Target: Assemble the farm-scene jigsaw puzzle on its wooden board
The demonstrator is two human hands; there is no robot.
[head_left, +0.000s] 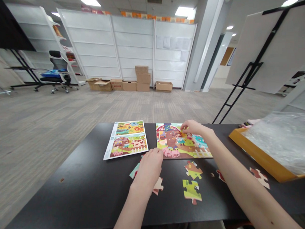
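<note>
My right hand (193,127) reaches over the upper part of the puzzle board (172,143), its fingers pinched on a small yellowish piece at the picture's surface. My left hand (152,163) rests by the board's lower left corner, fingers curled downward; whatever is under them is hidden. Partly covered by that hand are a teal piece (134,170) and a pale pink piece (158,185). Below the board lie a brown-and-green piece (193,170) and a green piece (192,190). A red piece (220,175) shows beside my right forearm, and a brown-and-white piece (260,177) lies farther right.
A printed picture sheet (127,139) lies left of the board on the black table (77,184). At the right, a yellow-edged box (259,156) holds clear plastic wrap (280,140). Cardboard boxes (142,82) and white shelving stand across the room.
</note>
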